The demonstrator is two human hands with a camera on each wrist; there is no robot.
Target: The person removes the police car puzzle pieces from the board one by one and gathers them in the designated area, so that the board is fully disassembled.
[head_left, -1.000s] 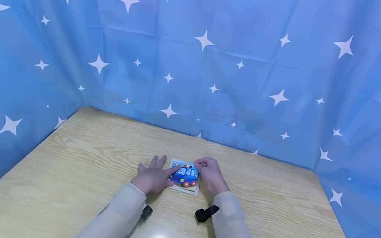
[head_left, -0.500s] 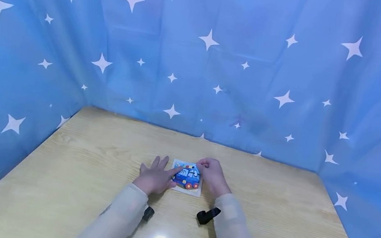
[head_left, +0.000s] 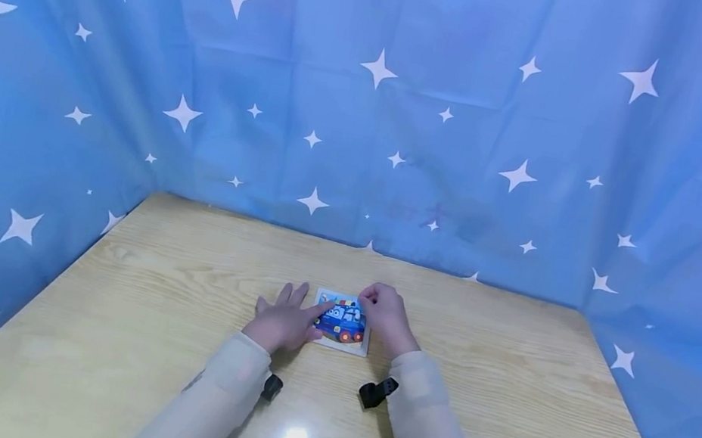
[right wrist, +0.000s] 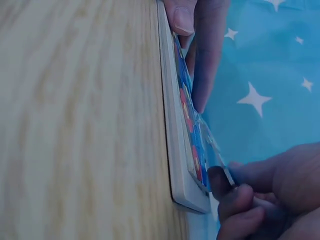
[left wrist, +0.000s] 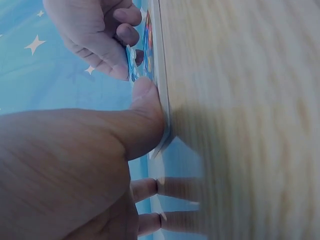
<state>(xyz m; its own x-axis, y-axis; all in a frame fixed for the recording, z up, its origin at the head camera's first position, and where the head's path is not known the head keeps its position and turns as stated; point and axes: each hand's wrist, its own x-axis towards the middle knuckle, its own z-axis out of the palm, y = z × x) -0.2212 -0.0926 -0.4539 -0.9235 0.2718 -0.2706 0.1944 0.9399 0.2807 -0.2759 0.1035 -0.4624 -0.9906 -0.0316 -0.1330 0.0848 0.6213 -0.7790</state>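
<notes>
A small jigsaw puzzle of a blue cartoon police car lies in a pale tray on the table. My left hand spreads over its left side, with the index finger reaching onto the picture and the thumb at the near edge. At the upper right corner my right hand pinches a thin puzzle piece between thumb and fingers. The left wrist view shows a curved cut edge on this piece. In the right wrist view the piece tilts up from the tray.
The wooden table stretches around the puzzle on every side. Blue cloth with white stars hangs behind and at both sides. A black wrist device sits by the right sleeve and another by the left.
The head view shifts slightly. Both hands keep nearly the same places on the puzzle, the right still pinching at the upper right corner.
</notes>
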